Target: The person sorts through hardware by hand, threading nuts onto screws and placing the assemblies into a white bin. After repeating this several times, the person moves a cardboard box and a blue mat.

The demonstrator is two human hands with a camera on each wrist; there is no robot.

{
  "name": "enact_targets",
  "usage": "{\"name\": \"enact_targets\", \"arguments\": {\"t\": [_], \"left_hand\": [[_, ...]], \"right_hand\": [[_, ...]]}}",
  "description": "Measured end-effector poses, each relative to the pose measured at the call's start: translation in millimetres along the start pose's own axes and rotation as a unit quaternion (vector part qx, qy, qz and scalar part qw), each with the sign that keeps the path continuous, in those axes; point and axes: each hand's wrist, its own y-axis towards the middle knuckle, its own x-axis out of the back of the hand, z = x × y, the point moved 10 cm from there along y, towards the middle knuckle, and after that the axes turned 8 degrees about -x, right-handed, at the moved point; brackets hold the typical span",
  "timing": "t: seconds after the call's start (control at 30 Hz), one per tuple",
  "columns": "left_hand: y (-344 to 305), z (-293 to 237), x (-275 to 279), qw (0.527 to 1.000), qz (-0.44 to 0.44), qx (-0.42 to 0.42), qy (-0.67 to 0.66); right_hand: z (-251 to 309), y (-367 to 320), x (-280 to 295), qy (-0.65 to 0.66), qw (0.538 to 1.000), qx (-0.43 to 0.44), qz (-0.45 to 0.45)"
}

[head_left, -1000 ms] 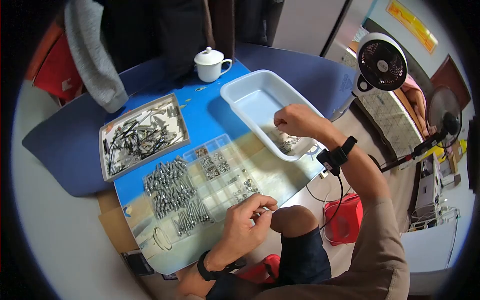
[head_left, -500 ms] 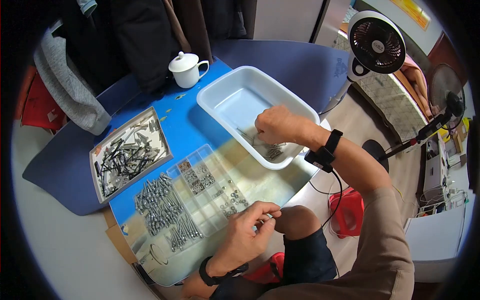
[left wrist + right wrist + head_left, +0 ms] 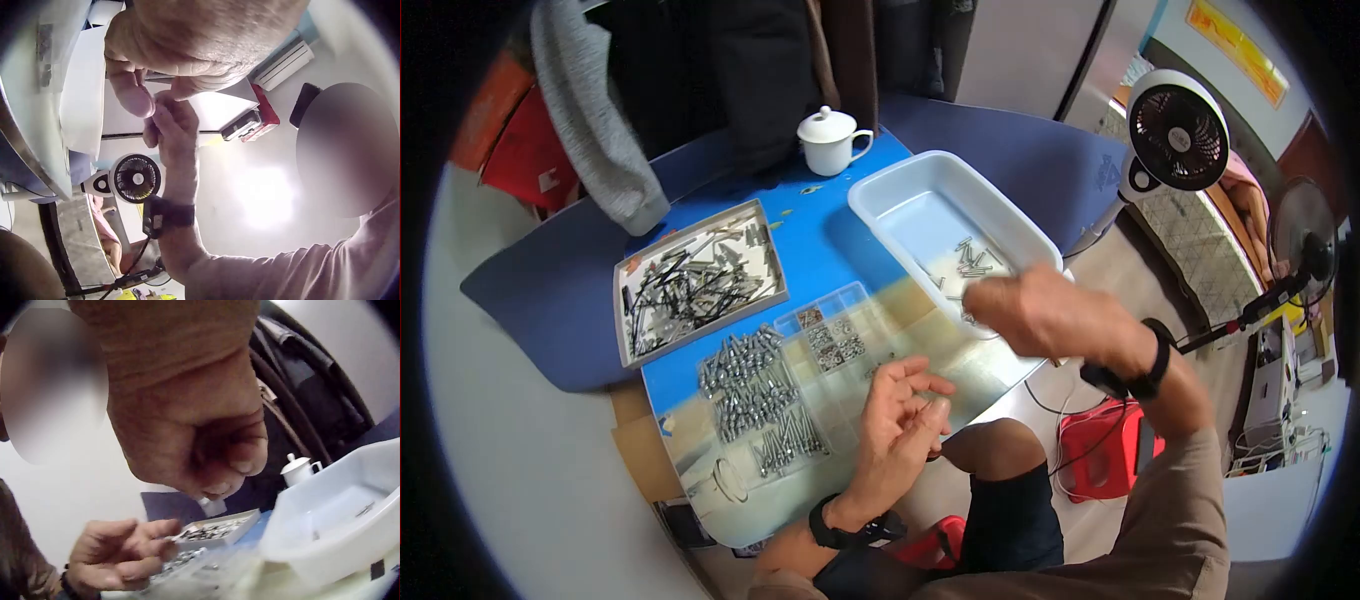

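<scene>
My right hand [image 3: 1040, 310], blurred, is over the near end of a pale plastic basin [image 3: 925, 225]. Its fingers are curled in the right wrist view, and what lies inside the curl is hidden. Slim metal pieces [image 3: 975, 262] like screws lie scattered on the basin floor. In front of the table edge, my left hand [image 3: 900, 420] is palm up with fingers loosely bent; nothing shows between them. Beside it on the table is a clear divided organizer [image 3: 852, 292] with nuts and washers [image 3: 830, 348], next to a dense pile of bolts [image 3: 750, 390].
A shallow box [image 3: 778, 290] of mixed dark and silver metal bits stands at the table's left. A lidded white cup [image 3: 828, 150] is at the back. Beyond the basin rises a white fan [image 3: 1178, 130]. My knee [image 3: 997, 450] is below the front edge.
My right hand has come out from over the basin's middle toward its near edge, uncovering the metal pieces. The left hand's fingers have spread apart. The head view has shifted.
</scene>
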Motion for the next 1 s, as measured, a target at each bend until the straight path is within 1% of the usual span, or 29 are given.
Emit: {"name": "enact_targets", "arguments": {"t": [0.03,0.07,0.1,0.17,0.23,0.3,0.37,0.4,0.43,0.5,0.53,0.57,0.6,0.63,0.7,0.73,0.77,0.8,0.83,0.87,0.9,0.97,1.0], "left_hand": [[-1,1,2,1.000,-0.007,-0.005,-0.001],[-3,5,-2,1.000,0.015,0.006,-0.008],[-5,9,-8,0.999,0.037,0.016,-0.015],[-15,10,-9,0.999,0.026,0.014,-0.012],[-29,22,-21,0.992,0.103,0.076,-0.008],[-38,19,-19,0.994,0.085,0.062,-0.027],[-48,24,-24,0.986,0.132,0.097,-0.022],[-53,26,-24,0.983,0.140,0.114,-0.033],[-57,27,-19,0.984,0.133,0.113,-0.038],[-65,27,-16,0.984,0.156,0.082,-0.030],[-69,25,-13,0.984,0.152,0.082,-0.035],[-70,16,-8,0.988,0.138,0.057,-0.035],[-72,10,-4,0.991,0.124,0.034,-0.035],[-75,10,-2,0.991,0.121,0.035,-0.039],[-77,-4,6,0.994,0.092,-0.055,-0.016],[-79,-3,7,0.994,0.092,-0.053,-0.020],[-79,-3,11,0.995,0.074,-0.057,-0.025],[-79,-4,14,0.996,0.054,-0.061,-0.031],[-79,-5,15,0.996,0.054,-0.059,-0.035],[-78,-8,17,0.996,0.053,-0.053,-0.052],[-77,-10,17,0.995,0.052,-0.046,-0.069],[-76,-19,16,0.995,0.055,-0.045,-0.068],[-75,-22,15,0.995,0.060,-0.046,-0.066]], "right_hand": [[21,-11,-6,-0.027,0.998,0.059,-0.005],[41,-22,-13,-0.065,0.995,0.054,0.046],[57,-31,-22,-0.067,0.992,0.073,0.081],[87,-42,-23,-0.074,0.985,0.076,0.136],[98,-49,-24,-0.082,0.983,0.078,0.143],[106,-55,-29,-0.087,0.981,0.084,0.151],[112,-55,-31,-0.085,0.984,0.074,0.137],[113,-55,-34,-0.089,0.985,0.063,0.135],[118,-55,-38,-0.089,0.984,0.069,0.141],[121,-50,-39,-0.024,0.992,0.038,0.119],[120,-50,-47,-0.025,0.991,0.039,0.125],[112,-47,-47,0.075,0.994,0.013,0.079],[102,-44,-44,0.175,0.984,-0.016,0.031],[102,-40,-48,0.174,0.984,-0.016,0.036],[87,-32,-53,0.246,0.966,-0.075,0.035],[84,-27,-57,0.251,0.964,-0.082,0.038],[79,-24,-61,0.250,0.964,-0.086,0.040],[77,-21,-63,0.287,0.954,-0.076,0.043],[77,-19,-64,0.324,0.943,-0.065,0.045],[79,-15,-61,0.332,0.940,-0.071,0.029],[80,-11,-61,0.332,0.940,-0.072,0.032],[82,-1,-57,0.250,0.966,-0.060,0.002],[81,4,-59,0.223,0.972,-0.076,-0.002]]}}
